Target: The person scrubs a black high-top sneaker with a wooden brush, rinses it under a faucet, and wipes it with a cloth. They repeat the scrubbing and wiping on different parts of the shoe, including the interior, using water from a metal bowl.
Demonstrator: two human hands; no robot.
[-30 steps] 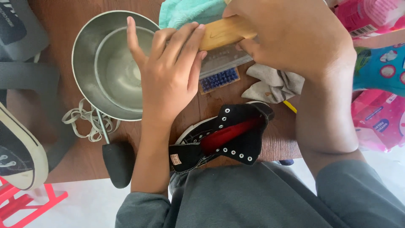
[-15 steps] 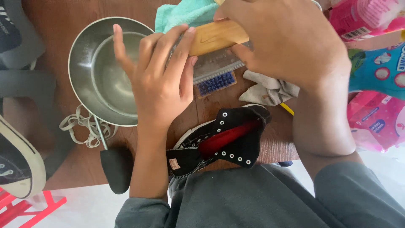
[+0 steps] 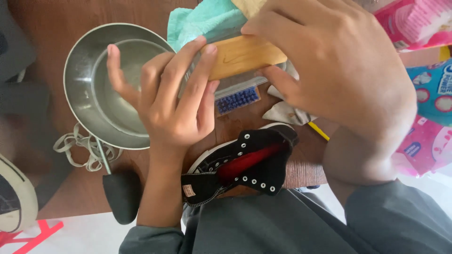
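My right hand (image 3: 329,70) grips a wooden-backed brush (image 3: 242,56) above the table. My left hand (image 3: 169,99) has its fingers spread, and the fingertips rest against the brush's near end. Below the hands a black high-top shoe (image 3: 245,164) with a red lining and no laces lies on my lap at the table edge. A steel bowl (image 3: 84,66) stands to the left, partly behind my left hand. A small blue-bristled brush (image 3: 238,99) lies on the table under the wooden brush.
A teal cloth (image 3: 202,21) lies at the back. White laces (image 3: 80,150) and a black shoe tree (image 3: 121,193) are beside the bowl. A grey rag (image 3: 287,113) lies to the right, near pink and blue packages (image 3: 428,108). Another shoe (image 3: 16,202) is at lower left.
Both hands and the wooden brush stay together; the view has shifted slightly, and my left fingers have slid a little along the brush.
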